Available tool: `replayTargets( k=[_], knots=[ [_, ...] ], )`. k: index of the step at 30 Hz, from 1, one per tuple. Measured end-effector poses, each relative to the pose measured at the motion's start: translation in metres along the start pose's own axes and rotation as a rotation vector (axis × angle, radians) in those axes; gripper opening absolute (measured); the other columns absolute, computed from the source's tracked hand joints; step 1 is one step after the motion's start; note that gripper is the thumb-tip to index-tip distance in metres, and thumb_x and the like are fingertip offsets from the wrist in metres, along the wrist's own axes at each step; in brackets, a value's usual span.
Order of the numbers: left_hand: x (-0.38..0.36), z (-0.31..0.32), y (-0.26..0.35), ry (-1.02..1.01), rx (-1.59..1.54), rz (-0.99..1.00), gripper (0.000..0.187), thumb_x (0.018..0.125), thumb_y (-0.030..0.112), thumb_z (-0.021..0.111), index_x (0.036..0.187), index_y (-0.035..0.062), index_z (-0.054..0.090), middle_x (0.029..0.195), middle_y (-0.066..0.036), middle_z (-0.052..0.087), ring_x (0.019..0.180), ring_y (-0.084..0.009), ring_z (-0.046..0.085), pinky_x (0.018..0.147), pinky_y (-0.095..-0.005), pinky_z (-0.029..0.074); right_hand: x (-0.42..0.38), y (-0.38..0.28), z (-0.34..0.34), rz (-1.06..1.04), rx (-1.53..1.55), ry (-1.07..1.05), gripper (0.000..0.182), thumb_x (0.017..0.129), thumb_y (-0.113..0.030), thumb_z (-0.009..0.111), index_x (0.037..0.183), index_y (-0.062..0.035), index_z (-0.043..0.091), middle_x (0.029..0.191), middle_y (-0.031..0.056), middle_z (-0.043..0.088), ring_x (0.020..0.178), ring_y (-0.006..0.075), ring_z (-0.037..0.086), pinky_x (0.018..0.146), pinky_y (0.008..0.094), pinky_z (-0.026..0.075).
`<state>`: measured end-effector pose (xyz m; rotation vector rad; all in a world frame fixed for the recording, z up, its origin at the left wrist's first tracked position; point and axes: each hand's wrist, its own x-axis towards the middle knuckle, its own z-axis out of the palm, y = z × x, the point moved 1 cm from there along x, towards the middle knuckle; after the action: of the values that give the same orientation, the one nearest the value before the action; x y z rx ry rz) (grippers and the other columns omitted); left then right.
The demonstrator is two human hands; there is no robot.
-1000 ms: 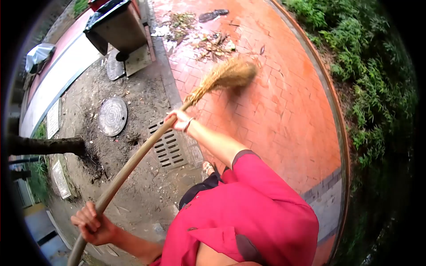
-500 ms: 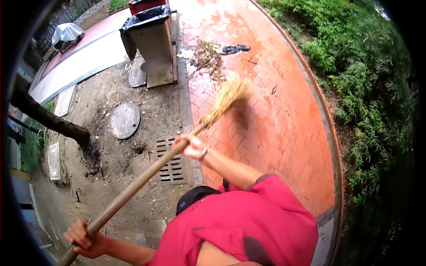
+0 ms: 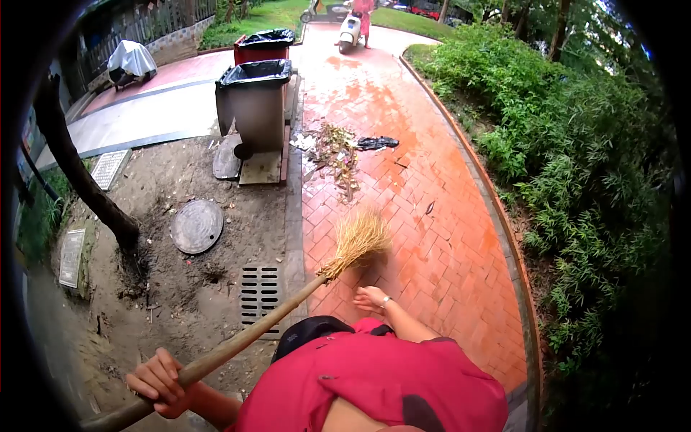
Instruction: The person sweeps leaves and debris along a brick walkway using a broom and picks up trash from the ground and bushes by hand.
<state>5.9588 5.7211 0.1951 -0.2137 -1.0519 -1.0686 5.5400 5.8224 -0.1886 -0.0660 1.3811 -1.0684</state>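
My left hand [image 3: 163, 384] is closed around the lower part of the wooden handle of a straw broom [image 3: 360, 241]. The handle slants up to the right, and the yellowish bristle head hangs over the red brick path [image 3: 439, 288]. Off the handle, my right hand [image 3: 371, 298] is just below the bristles with its fingers loosely bent and nothing visible in them; a band is round the wrist. Beyond the broom lies a pile of leaves and litter [image 3: 338, 155], with a crumpled black plastic bag [image 3: 377, 142] at its right.
Two lined bins [image 3: 252, 108] stand left of the litter. A drain grate [image 3: 259, 295], a round manhole cover [image 3: 197, 226] and a tree trunk [image 3: 90, 183] are on the left. Bushes [image 3: 576, 165] border the right edge. A person with a white scooter [image 3: 350, 32] is farther up the path.
My right hand has let go of the broom handle and moved right. The view has tilted up, bringing the scooter and person into sight. My left hand still grips the handle.
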Motion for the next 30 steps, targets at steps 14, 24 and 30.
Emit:
replayTargets(
  k=[14, 24, 30],
  knots=[
    [-0.007, 0.020, -0.009, 0.014, -0.008, 0.031, 0.026, 0.074, 0.019, 0.069, 0.073, 0.0115, 0.044, 0.053, 0.006, 0.044, 0.047, -0.0044, 0.043, 0.062, -0.0200, 0.036, 0.017, 0.177, -0.123, 0.043, -0.792, 0.352, 0.025, 0.078, -0.021, 0.050, 0.065, -0.0007, 0.056, 0.064, 0.0100, 0.058, 0.056, 0.0198, 0.058, 0.046, 0.0350, 0.045],
    [-0.006, 0.027, -0.013, -0.061, -0.071, 0.015, 0.027, 0.072, 0.020, 0.071, 0.072, 0.0116, 0.046, 0.052, 0.006, 0.043, 0.048, -0.0043, 0.045, 0.061, -0.0204, 0.038, 0.026, 0.180, -0.124, 0.041, -0.844, 0.302, 0.024, 0.078, -0.020, 0.051, 0.065, -0.0012, 0.056, 0.066, 0.0097, 0.058, 0.057, 0.0190, 0.058, 0.047, 0.0335, 0.045],
    [-0.009, 0.029, -0.009, -0.075, -0.051, 0.019, 0.027, 0.072, 0.020, 0.071, 0.073, 0.0119, 0.045, 0.052, 0.006, 0.043, 0.046, -0.0042, 0.045, 0.061, -0.0202, 0.038, 0.040, 0.180, -0.117, 0.028, -0.875, 0.267, 0.023, 0.079, -0.019, 0.051, 0.064, -0.0015, 0.056, 0.067, 0.0096, 0.059, 0.057, 0.0186, 0.058, 0.047, 0.0327, 0.046]
  ],
)
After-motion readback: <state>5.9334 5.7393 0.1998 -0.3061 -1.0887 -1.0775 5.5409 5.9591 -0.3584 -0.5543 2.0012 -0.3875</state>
